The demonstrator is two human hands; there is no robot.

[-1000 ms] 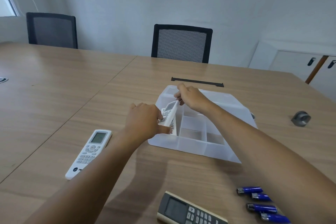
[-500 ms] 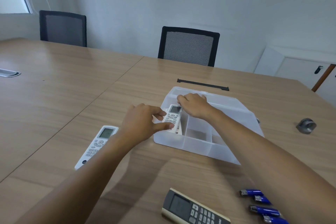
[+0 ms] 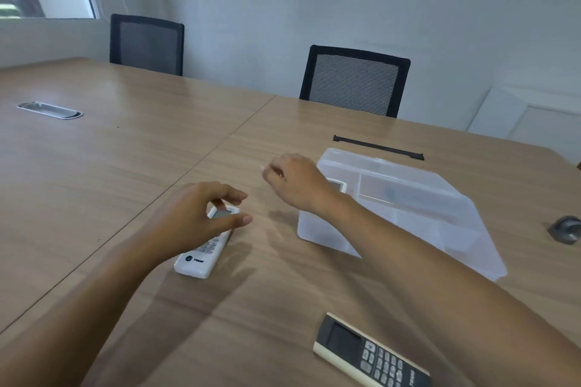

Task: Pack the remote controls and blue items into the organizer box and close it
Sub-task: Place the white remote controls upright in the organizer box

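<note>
The clear organizer box [image 3: 408,198] lies open on the table at centre right. A white remote [image 3: 338,184] rests in its left compartment, mostly hidden by my right wrist. My right hand [image 3: 294,181] hovers just left of the box, fingers loosely curled, holding nothing. A second white remote [image 3: 204,248] lies on the table at centre left. My left hand [image 3: 201,214] is over its top end, thumb and fingers spread around the display, not clearly gripping it. A black-and-cream remote [image 3: 371,352] lies near the front edge. No blue items are in view.
A black strip [image 3: 379,147] lies behind the box. A grey metal object [image 3: 566,228] sits at the right edge. Two black chairs [image 3: 355,80] stand at the far side of the table. A metal cable port [image 3: 49,109] is set in the far left tabletop.
Both hands let go of the white remote, which now lies in the box. My left hand moved left onto the second white remote, and my right hand withdrew left of the box.
</note>
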